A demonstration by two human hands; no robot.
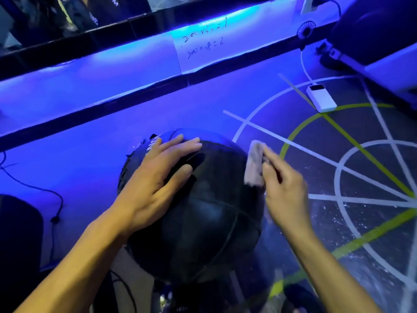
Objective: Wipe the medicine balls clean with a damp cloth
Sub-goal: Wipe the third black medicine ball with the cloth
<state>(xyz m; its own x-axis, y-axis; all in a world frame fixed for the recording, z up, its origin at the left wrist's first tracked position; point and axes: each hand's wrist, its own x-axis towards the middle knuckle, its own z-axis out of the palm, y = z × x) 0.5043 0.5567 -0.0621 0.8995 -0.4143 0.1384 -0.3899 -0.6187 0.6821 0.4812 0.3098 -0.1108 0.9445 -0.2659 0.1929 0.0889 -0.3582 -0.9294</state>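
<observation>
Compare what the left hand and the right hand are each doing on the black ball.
The left hand lies flat with fingers spread on top of the black leather medicine ball; the right hand works at the ball's right side. The left hand holds nothing; the right hand pinches a small pale cloth against the ball. Both hands are bare.

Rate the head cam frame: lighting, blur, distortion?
Head view: a strong blue cast from the lit strip along the wall tints the floor. The right hand and cloth are motion-blurred; the left hand lying flat on the medicine ball is sharp. Soft sheen on the ball's black panels. Wide-angle bending curves the strip and the floor lines.
</observation>
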